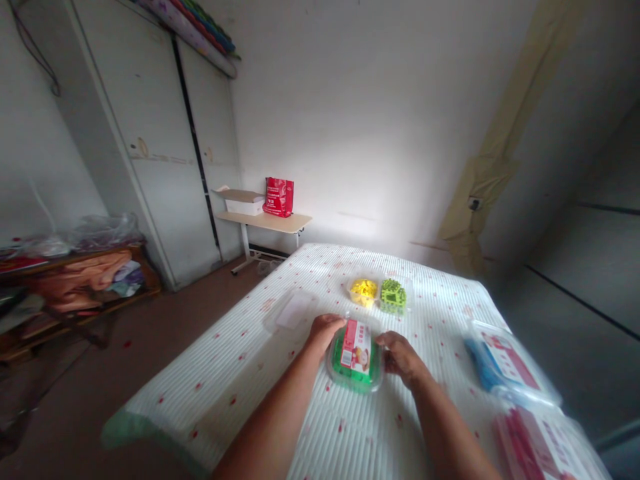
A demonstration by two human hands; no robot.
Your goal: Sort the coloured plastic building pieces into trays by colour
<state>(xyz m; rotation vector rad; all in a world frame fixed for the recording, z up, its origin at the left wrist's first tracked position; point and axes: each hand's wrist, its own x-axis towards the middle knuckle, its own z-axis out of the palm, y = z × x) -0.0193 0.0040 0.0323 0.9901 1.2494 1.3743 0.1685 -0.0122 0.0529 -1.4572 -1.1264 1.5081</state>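
A clear plastic box of green pieces [355, 365], with a red and white label on its lid, lies on the white spotted bedcover [240, 373]. My left hand [324, 331] is curled on its left edge. My right hand [399, 357] grips its right edge with bent fingers. Beyond the box sits an open clear tray [379, 294] with yellow pieces on the left and green pieces on the right. A clear lid [294, 311] lies flat to the left of my left hand.
A box of blue pieces [503, 365] and a box of red pieces [535, 447] lie at the right of the bed. A small desk [265, 220] with a red bag [279, 197] stands by the far wall. White wardrobes and cluttered shelves are at the left.
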